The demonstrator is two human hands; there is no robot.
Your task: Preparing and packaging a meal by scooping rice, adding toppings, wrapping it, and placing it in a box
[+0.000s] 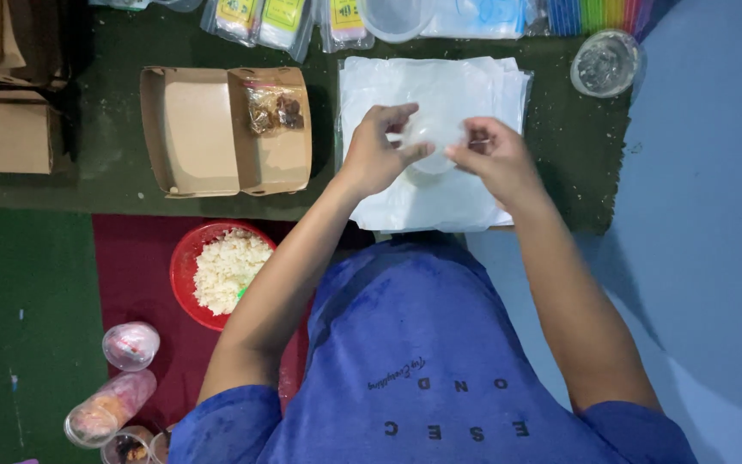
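Both the left hand [380,150] and right hand [491,155] pinch a thin clear plastic bag [433,142] between fingertips; gripped so lightly, it could slip onto the stacked white bags [440,202] beneath their fingers.

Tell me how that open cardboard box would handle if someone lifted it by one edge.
The cardboard box looks thin and hinged open, so it would likely flex at the fold. It holds only a small bagged snack, so probably light, and the bag might slide.
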